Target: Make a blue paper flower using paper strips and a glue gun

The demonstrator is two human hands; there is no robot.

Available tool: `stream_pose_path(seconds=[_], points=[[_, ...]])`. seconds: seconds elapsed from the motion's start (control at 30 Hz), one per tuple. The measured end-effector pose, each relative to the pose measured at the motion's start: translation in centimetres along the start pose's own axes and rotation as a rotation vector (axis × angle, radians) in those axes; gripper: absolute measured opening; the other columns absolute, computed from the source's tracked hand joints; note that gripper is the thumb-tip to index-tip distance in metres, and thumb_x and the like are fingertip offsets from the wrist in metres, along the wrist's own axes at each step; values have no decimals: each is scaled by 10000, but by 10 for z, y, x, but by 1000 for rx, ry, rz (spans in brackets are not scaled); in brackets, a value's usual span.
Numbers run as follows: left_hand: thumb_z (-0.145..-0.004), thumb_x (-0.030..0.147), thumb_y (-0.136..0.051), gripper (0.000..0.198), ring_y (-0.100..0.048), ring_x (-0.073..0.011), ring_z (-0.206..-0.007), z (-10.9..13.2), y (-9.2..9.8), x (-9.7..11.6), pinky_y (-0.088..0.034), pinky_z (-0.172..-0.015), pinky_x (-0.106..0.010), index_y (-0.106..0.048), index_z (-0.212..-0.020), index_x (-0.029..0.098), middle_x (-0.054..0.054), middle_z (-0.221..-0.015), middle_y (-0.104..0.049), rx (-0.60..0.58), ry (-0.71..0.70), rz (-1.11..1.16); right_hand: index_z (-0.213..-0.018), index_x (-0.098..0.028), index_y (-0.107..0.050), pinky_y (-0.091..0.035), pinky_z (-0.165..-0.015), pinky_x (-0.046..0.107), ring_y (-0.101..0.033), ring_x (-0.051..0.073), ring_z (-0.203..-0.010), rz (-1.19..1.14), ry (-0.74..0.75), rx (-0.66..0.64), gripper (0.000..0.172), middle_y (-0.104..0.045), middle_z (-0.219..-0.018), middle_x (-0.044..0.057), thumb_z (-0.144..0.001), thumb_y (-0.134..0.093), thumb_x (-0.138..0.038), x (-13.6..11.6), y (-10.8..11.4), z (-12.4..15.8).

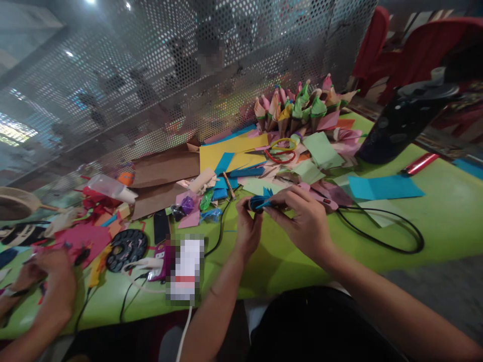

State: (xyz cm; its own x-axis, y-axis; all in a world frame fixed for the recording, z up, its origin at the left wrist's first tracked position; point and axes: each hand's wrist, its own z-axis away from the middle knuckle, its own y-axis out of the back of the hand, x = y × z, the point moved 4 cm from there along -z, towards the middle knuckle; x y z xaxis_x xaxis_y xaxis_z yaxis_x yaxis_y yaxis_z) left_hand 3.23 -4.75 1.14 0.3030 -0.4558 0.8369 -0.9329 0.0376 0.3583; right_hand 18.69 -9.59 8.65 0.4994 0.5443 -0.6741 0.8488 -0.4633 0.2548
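Over the front part of the green table, both my hands hold a small piece of folded blue paper (260, 202). My left hand (249, 226) is closed around its lower, darker end, which my fingers partly hide. My right hand (302, 216) pinches the paper's right side, and a pointed blue tip sticks up between the hands. Just behind my right hand lies a pink glue gun (329, 202) with a red switch and a looped black cord. Flat blue paper (385, 187) rests further right.
Paper ice-cream cones (296, 108) stand at the back by a perforated metal screen (169, 75). A black tumbler (403, 123) is at right. Yellow sheets (230, 148), brown card (166, 168), a power strip (160, 264) and a yellow glue gun (98, 264) lie leftward. Another person's hands (53, 271) work at far left.
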Motion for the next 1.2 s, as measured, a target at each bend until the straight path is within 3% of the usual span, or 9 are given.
stream_pose_path(seconds=[0.3, 0.67, 0.8, 1.03, 1.2], points=[[-947, 307, -565, 301, -623, -215, -944, 0, 1, -5, -508, -896, -368, -499, -1223, 206, -103, -1113, -633, 62, -64, -180, -824, -225, -682, -521, -636, 297, -616, 168, -688, -128, -146, 21, 97, -668, -776, 15, -893, -663, -159, 3, -7, 7], [-947, 319, -561, 312, -659, -260, -1093, 0, 1, -7, -537, -930, -408, -549, -1237, 204, -129, -1181, -677, 62, -84, -365, -823, -224, -688, -516, -640, 293, -605, 165, -690, -169, -172, 20, 89, -666, -769, 10, -893, -675, -170, 7, -6, 7], [-947, 304, -551, 288, -664, -249, -1051, -1, 2, -6, -536, -926, -405, -564, -1217, 204, -122, -1150, -683, 76, -95, -341, -815, -222, -685, -513, -626, 288, -602, 162, -683, -196, -190, 12, 87, -662, -762, 7, -883, -684, -169, 7, -6, 6], [-923, 294, -576, 271, -617, -252, -1049, 1, 2, -9, -504, -955, -422, -559, -1184, 224, -99, -1124, -646, 91, 18, -194, -863, -231, -710, -551, -674, 303, -664, 181, -750, -107, -59, -15, 117, -702, -823, 33, -926, -640, -161, 1, -10, 11], [-974, 443, -516, 344, -570, -248, -1079, 3, -2, 2, -474, -1006, -430, -524, -1223, 206, -105, -1155, -579, -29, 74, -45, -916, -232, -730, -569, -710, 317, -689, 195, -796, 6, 64, 3, 142, -722, -852, 52, -951, -619, -150, -2, -9, 14]])
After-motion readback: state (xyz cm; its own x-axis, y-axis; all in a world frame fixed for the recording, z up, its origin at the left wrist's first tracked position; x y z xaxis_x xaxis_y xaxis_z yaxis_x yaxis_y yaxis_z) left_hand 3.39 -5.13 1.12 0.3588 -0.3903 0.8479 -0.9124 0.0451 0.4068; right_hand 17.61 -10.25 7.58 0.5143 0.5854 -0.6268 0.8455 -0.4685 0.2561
